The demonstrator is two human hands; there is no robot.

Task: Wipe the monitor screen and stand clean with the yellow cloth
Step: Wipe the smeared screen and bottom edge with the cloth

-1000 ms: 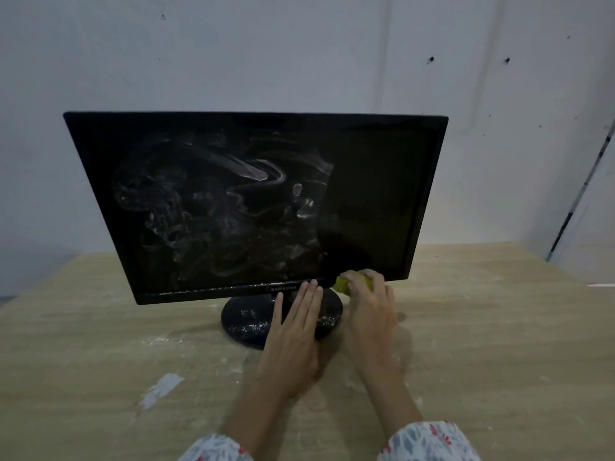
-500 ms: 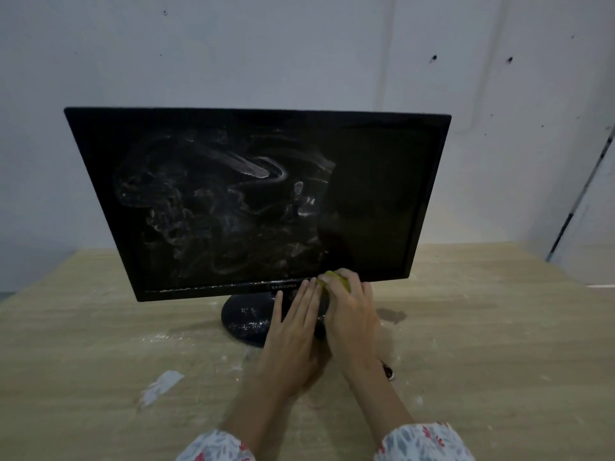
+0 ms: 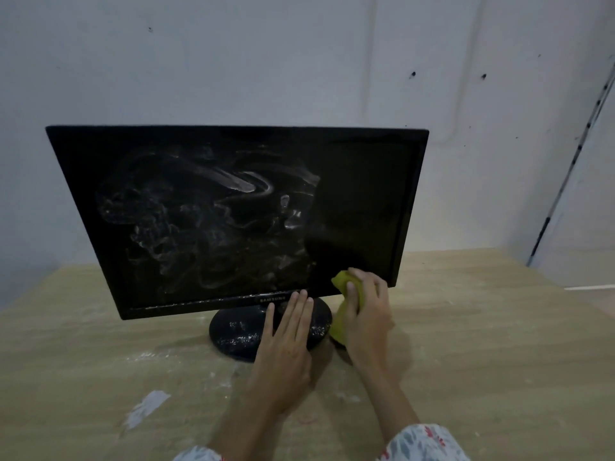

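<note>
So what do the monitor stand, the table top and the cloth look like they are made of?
Monitor stand: apparently glossy black plastic, with glints and white dust showing on it. Table: pale wood or wood-look laminate, matte, with grain lines. Yellow cloth: soft fabric, bunched and folded in the right hand; the weave is too blurred to tell.

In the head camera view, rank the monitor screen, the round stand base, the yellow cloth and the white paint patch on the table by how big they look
1. Screen
2. Base
3. Cloth and patch: look alike; the cloth is partly hidden by the right hand.

Head view, close, facing forward-down at monitor (image 3: 233,221).
</note>
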